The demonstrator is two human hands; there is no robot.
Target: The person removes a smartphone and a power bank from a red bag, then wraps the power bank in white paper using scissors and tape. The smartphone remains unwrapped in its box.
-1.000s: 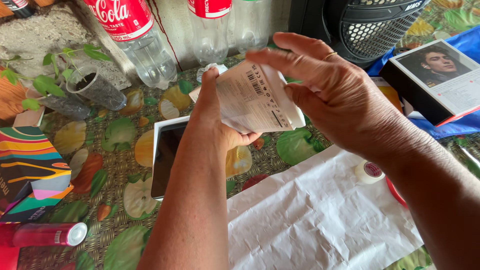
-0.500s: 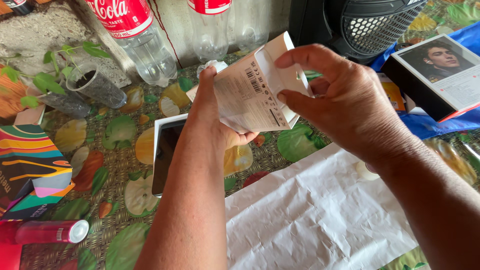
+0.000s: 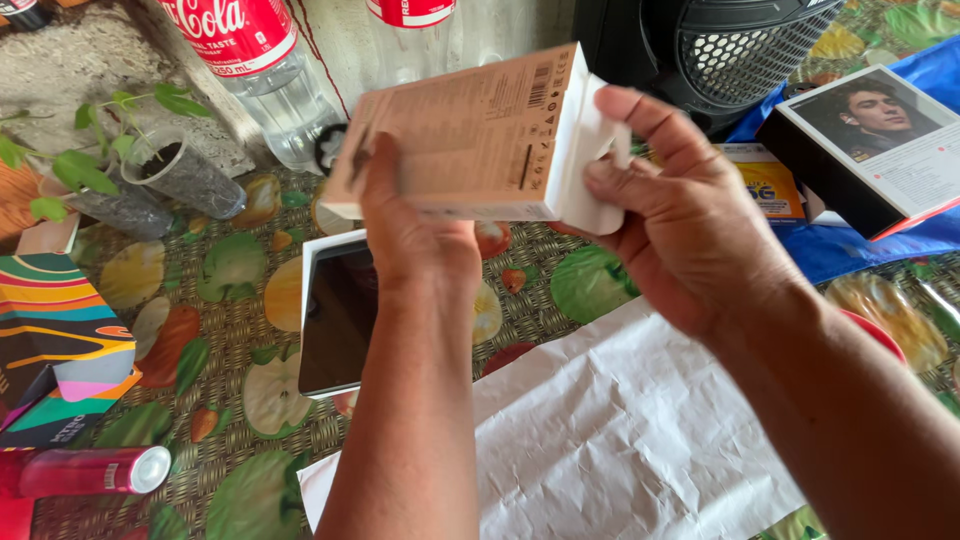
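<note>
Far left, a striped multicolour package (image 3: pixel 62 330) lies flat on the bench (image 3: pixel 230 330), which wears a fruit-patterned cover. Below it a pink can (image 3: pixel 85 470) lies on its side, silver end facing right. Above, a clear plastic cup (image 3: pixel 185 175) holding dark soil is tipped over, with a small green-leaved plant (image 3: pixel 95 150) beside it. Behind stand clear plastic bottles; the nearest bottle (image 3: pixel 270 75) carries a red label and looks empty.

A flat white tray (image 3: pixel 335 315) with a dark, glossy rectangle inside rests on the bench, partly under the person's left forearm.

The left hand (image 3: pixel 415 235) is raised above the bench, closed around the lower edge of a pale cardboard box (image 3: pixel 465 135), thumb laid up its printed face. The box is held in the air, long side roughly level, small black print and a barcode patch at its upper right corner. The right hand (image 3: pixel 680 215) grips the box's right end, fingers (image 3: pixel 650 125) curled over a white inner piece (image 3: pixel 585 170) that protrudes there; whether it is a flap or a sleeve cannot be told.

Below the hands a creased white paper sheet (image 3: pixel 620 440) is spread on the bench. Behind the right hand stands a black mesh-fronted appliance (image 3: pixel 750 50). A small yellow package (image 3: pixel 765 185) lies beside the wrist. Far right, a black-sided box (image 3: pixel 880 150) with a printed white top sits on blue cloth (image 3: pixel 870 250).
</note>
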